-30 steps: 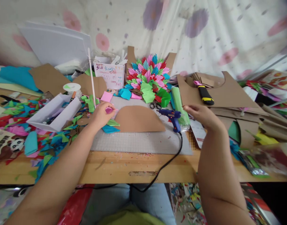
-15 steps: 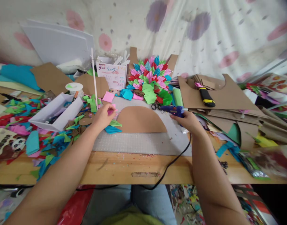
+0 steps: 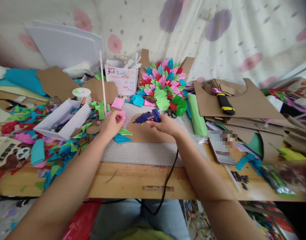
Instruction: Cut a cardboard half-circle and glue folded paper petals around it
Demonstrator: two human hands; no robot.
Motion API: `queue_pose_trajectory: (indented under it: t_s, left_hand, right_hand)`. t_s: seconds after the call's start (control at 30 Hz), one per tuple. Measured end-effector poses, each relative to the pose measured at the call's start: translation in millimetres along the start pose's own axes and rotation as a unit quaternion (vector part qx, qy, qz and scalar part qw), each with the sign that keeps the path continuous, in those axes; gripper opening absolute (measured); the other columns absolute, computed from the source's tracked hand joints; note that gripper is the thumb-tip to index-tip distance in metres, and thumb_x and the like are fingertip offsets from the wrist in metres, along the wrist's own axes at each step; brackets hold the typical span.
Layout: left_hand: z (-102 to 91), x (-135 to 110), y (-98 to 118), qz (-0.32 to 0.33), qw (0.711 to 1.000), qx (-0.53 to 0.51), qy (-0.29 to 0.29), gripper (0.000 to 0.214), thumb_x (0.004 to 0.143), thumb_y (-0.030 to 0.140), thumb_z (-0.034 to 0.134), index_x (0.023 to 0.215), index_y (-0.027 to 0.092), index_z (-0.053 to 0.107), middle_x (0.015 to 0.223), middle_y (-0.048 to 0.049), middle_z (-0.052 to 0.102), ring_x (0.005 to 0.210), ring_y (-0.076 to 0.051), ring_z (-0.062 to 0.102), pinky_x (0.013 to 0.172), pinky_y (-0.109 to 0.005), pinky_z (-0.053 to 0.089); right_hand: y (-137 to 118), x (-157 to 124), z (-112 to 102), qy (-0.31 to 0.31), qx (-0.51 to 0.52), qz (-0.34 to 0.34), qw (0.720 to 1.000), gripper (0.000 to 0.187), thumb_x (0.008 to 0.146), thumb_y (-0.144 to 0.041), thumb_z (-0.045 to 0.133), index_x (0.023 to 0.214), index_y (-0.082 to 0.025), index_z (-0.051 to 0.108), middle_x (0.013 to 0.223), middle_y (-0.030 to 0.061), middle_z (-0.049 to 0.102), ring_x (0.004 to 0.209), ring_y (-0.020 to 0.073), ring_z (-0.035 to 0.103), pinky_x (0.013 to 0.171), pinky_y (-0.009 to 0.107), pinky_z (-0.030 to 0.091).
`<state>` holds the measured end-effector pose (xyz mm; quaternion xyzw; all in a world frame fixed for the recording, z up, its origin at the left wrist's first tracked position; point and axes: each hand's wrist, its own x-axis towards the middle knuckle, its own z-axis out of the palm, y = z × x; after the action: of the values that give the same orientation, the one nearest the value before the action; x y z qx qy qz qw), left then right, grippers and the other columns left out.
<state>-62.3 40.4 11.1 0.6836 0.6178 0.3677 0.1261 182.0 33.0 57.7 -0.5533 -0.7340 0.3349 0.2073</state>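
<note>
My right hand (image 3: 165, 125) is closed round a blue hot glue gun (image 3: 148, 116), its nozzle pointing left above the cardboard half-round (image 3: 153, 136). A black cord hangs from the gun over the table's front edge. My left hand (image 3: 113, 124) pinches a small piece of pink paper (image 3: 121, 115) left of the cardboard. Folded green and blue paper pieces (image 3: 123, 138) lie just below that hand, at the cardboard's left end. The cardboard rests on a grey cutting mat (image 3: 140, 155).
A white box (image 3: 61, 120) and heaped paper scraps lie left. Behind stands a colourful paper-petal piece (image 3: 164, 80). Right are a green paper roll (image 3: 196, 113), scissors (image 3: 170, 114), stacked cardboard with a yellow-black cutter (image 3: 225, 104), and a phone-like device (image 3: 219, 156). A white stick (image 3: 102, 83) stands upright.
My right hand has carried the glue gun leftward from the mat's right side to over the cardboard. My left hand stays nearly in place with the pink paper. The view shifts slightly.
</note>
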Motion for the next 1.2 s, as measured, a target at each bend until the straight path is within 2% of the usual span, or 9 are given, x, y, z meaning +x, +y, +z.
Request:
queue_pose_trajectory:
  t_s: [0.2, 0.5, 0.8, 1.03, 1.2]
  left_hand:
    - [1.0, -0.4, 1.5, 0.019, 1.0, -0.005, -0.006, 0.005, 0.075, 0.026, 0.053, 0.077, 0.021, 0.053, 0.083, -0.0027, 0.063, 0.078, -0.018, 0.058, 0.073, -0.032, 0.046]
    - [0.4, -0.7, 4.1, 0.03, 1.0, -0.002, -0.008, 0.004, 0.075, 0.024, 0.053, 0.076, 0.021, 0.052, 0.082, -0.0026, 0.063, 0.078, -0.018, 0.058, 0.074, -0.032, 0.046]
    - [2.4, -4.2, 9.0, 0.096, 0.994, -0.011, -0.057, 0.008, 0.081, 0.029, 0.051, 0.081, 0.021, 0.051, 0.084, -0.0018, 0.062, 0.079, -0.016, 0.058, 0.073, -0.03, 0.045]
    - [4.5, -3.4, 5.1, 0.071, 0.995, -0.024, -0.058, 0.007, 0.08, 0.029, 0.051, 0.081, 0.021, 0.051, 0.083, -0.0009, 0.061, 0.078, -0.016, 0.059, 0.071, -0.029, 0.045]
    - [5.1, -2.8, 3.4, 0.063, 0.996, -0.029, -0.048, 0.007, 0.08, 0.028, 0.052, 0.081, 0.021, 0.051, 0.085, -0.0014, 0.062, 0.08, -0.016, 0.059, 0.074, -0.029, 0.045]
  right_hand:
    - [9.1, 0.1, 11.0, 0.043, -0.089, -0.08, 0.992, 0.044, 0.073, -0.061, 0.057, 0.088, -0.02, 0.062, 0.079, 0.0018, 0.067, 0.069, 0.0149, 0.058, 0.058, 0.023, 0.039]
    - [8.4, 2.1, 11.8, 0.045, -0.136, -0.094, 0.985, 0.046, 0.075, -0.063, 0.053, 0.089, -0.021, 0.064, 0.08, 0.0023, 0.066, 0.07, 0.0168, 0.057, 0.058, 0.025, 0.037]
    - [9.0, 4.3, 12.2, 0.046, -0.116, -0.095, 0.988, 0.043, 0.076, -0.059, 0.055, 0.097, -0.023, 0.065, 0.085, 0.0021, 0.068, 0.074, 0.0183, 0.059, 0.062, 0.026, 0.038]
    - [6.3, 2.9, 11.4, 0.029, -0.119, -0.091, 0.988, 0.042, 0.076, -0.058, 0.056, 0.094, -0.021, 0.065, 0.088, 0.0029, 0.069, 0.077, 0.0186, 0.06, 0.064, 0.025, 0.04]
    - [10.3, 4.5, 10.2, 0.048, -0.121, -0.081, 0.988, 0.045, 0.074, -0.061, 0.056, 0.096, -0.023, 0.065, 0.09, 0.0028, 0.069, 0.079, 0.0197, 0.061, 0.065, 0.026, 0.041]
